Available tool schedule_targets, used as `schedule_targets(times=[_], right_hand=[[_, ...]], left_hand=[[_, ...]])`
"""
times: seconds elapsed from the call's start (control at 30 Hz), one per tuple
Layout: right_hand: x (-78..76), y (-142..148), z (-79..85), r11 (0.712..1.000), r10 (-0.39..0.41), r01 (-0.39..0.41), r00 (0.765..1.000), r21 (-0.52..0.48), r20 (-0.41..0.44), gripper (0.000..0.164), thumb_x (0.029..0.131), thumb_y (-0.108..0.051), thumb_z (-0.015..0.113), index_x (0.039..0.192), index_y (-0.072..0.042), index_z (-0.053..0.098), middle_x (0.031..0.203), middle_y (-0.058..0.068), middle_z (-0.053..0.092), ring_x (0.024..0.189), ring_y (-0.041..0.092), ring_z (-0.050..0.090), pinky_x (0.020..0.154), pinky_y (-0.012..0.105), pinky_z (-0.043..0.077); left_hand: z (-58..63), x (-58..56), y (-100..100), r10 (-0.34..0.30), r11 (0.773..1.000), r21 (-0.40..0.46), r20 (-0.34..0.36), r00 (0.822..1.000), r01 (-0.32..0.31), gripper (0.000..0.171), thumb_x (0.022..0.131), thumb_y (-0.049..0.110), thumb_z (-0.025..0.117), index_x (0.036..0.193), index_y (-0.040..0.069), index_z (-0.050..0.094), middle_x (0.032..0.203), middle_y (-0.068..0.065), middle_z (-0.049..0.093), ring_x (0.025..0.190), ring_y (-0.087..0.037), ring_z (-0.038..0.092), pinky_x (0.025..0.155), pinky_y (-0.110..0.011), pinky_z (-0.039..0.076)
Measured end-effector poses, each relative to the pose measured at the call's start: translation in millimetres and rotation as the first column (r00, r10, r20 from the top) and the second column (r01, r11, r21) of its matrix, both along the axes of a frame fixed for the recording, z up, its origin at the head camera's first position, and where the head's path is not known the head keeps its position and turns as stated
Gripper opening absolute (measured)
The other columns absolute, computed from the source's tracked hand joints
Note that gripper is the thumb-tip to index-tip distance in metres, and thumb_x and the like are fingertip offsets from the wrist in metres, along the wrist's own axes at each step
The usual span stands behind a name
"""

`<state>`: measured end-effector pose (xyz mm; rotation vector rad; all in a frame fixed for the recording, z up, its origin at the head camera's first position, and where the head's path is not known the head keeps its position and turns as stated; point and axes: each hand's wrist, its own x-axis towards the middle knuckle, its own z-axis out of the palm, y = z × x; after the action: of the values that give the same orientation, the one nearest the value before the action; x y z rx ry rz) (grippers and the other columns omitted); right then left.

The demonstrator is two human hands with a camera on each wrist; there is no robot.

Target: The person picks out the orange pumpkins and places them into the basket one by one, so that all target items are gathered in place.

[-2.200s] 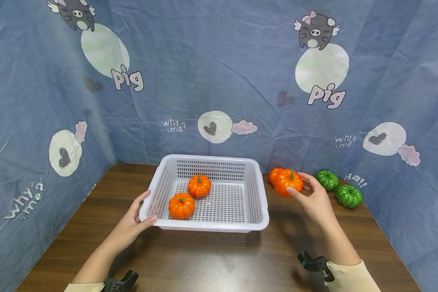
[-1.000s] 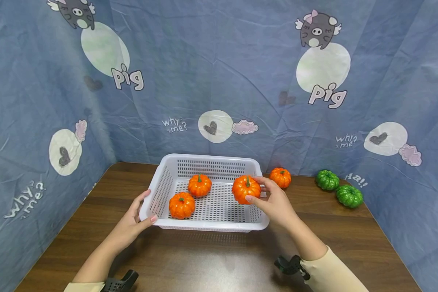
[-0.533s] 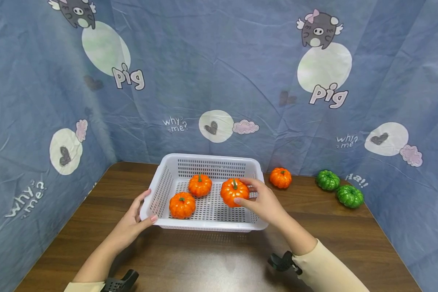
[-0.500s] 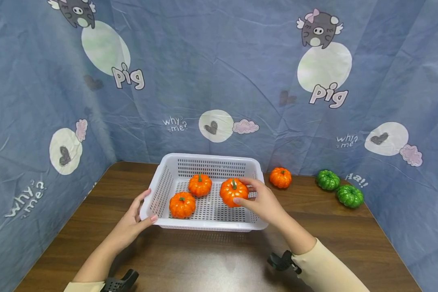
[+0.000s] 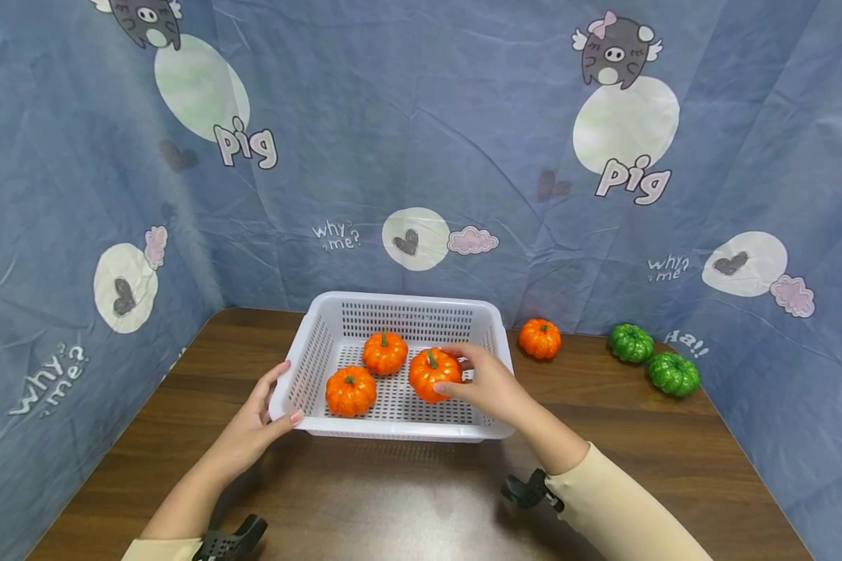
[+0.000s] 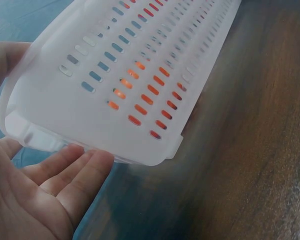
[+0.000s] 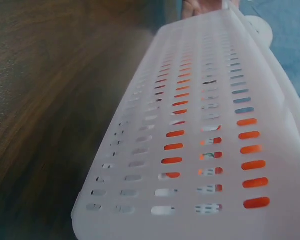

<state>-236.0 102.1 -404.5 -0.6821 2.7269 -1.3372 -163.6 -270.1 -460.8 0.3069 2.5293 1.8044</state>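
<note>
A white perforated plastic basket stands on the table. My left hand grips its left end; in the left wrist view the thumb hooks over the rim and the fingers press the end wall from outside. Over the basket's right half, my right hand holds an orange pumpkin with a green stem, thumb in front and fingers behind. Two more orange pumpkins, one at the back and one nearer the front, sit in the left half. In the right wrist view, the basket wall hides the right hand.
Right of the basket, another orange pumpkin lies on the brown wooden table near the back edge. Two green pumpkins, one further back and one nearer, lie at the far right. A blue printed curtain surrounds the table.
My right hand has carried the orange pumpkin leftward from beside the basket to inside its walls, and lower over the last half second. The left hand keeps its grip on the basket.
</note>
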Motion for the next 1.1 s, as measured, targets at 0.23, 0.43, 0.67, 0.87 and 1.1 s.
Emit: schedule_targets(times=[0.23,0.43,0.67,0.87,1.1], right_hand=[[-5.9,-6,0.6,0.997,0.01,-0.011,1.0,0.072,0.018,0.057,0.083,-0.021,0.083,0.133,-0.006,0.061,0.128,0.008,0.063,0.104,0.025,0.062,0.089,0.044,0.052],[-12.5,-10,-3.2,0.993,0.02,-0.022,1.0,0.118,0.013,0.056,0.083,-0.02,0.083,0.132,-0.006,0.062,0.127,0.008,0.064,0.103,0.024,0.061,0.089,0.042,0.051],[-19.3,-15,-9.0,0.984,0.052,-0.054,0.999,0.168,0.015,0.053,0.082,-0.019,0.084,0.128,-0.003,0.064,0.123,0.011,0.065,0.105,0.025,0.062,0.093,0.042,0.051],[-20.8,-17,-10.5,0.967,0.046,-0.059,0.997,0.248,0.057,0.053,0.082,-0.024,0.083,0.128,-0.006,0.064,0.121,0.007,0.067,0.106,0.022,0.062,0.096,0.041,0.049],[-23.3,-17,-14.4,0.963,0.067,-0.088,0.994,0.256,0.088,0.05,0.083,-0.024,0.083,0.127,-0.007,0.064,0.12,0.007,0.067,0.107,0.022,0.061,0.097,0.041,0.048]], left_hand=[[1.2,-1.0,1,-0.009,1.0,0.01,-0.004,1.0,0.009,0.085,0.096,0.009,0.064,0.16,0.013,0.008,0.152,-0.033,0.031,0.128,-0.046,0.046,0.087,-0.017,0.048],[1.7,-0.6,1,-0.006,1.0,0.017,-0.003,1.0,0.006,0.085,0.096,0.008,0.064,0.16,0.014,0.008,0.152,-0.033,0.032,0.126,-0.045,0.048,0.086,-0.018,0.049],[1.5,-0.1,0,-0.005,1.0,0.009,-0.005,1.0,0.005,0.085,0.096,0.009,0.064,0.16,0.013,0.008,0.152,-0.033,0.032,0.126,-0.044,0.048,0.086,-0.017,0.049],[0.8,-0.5,0,-0.013,1.0,0.01,-0.005,1.0,0.013,0.085,0.096,0.01,0.064,0.16,0.013,0.008,0.152,-0.033,0.031,0.127,-0.043,0.047,0.087,-0.017,0.049],[-2.0,-0.4,-1,-0.016,1.0,0.018,-0.004,1.0,0.016,0.084,0.097,0.009,0.064,0.159,0.013,0.008,0.153,-0.032,0.029,0.126,-0.041,0.048,0.087,-0.018,0.049]])
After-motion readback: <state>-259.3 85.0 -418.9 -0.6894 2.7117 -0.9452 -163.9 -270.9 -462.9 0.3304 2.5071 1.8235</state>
